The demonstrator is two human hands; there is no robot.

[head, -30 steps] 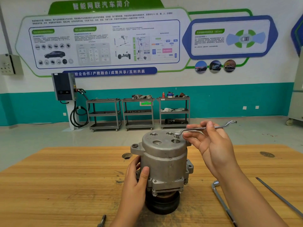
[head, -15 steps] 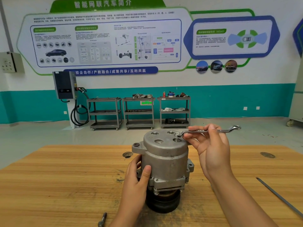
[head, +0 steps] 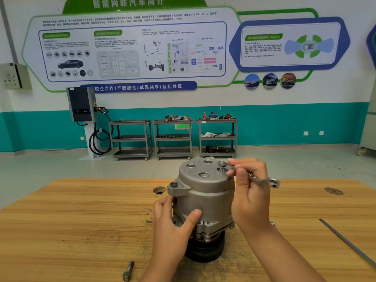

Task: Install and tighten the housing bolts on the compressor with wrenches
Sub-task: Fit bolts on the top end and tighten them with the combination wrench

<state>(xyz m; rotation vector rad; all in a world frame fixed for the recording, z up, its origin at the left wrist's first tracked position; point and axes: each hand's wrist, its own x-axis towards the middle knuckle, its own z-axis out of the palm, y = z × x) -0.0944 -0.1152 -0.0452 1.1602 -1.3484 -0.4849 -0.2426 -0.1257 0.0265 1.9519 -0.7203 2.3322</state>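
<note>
A workshop with a teal-banded wall [head: 284, 123] and three grey carts [head: 173, 137] along its far side lies behind a wooden table [head: 81, 220]. The compressor [head: 203, 196] stands upright on its dark pulley in the middle of that table. The left hand [head: 173, 222] grips the near left side of the housing, thumb across the front, steadying it. The right hand [head: 250, 196] pinches the shank of a wrench [head: 254, 178] between curled fingers and thumb, with the ring end seated on a bolt [head: 222, 164] at the far right of the top face. Over the last second the handle has swung: it pointed right and slightly far, then straight right, and now points right and near, a clockwise sweep seen from above. That reads as a tightening stroke under way. The bolt head stands proud of the casting with thread showing beneath it, so it is probably not yet seated and more strokes are needed. The wrench will likely have to be lifted and reset soon, as the wrist seems close to the end of its arc. Two other bolt heads [head: 190, 165] on the top face sit lower, seemingly already down. One loose bolt [head: 128, 270] lies on the table at the near left, apparently yet to be fitted, and a thin metal bar [head: 345, 241] lies at the near right.
</note>
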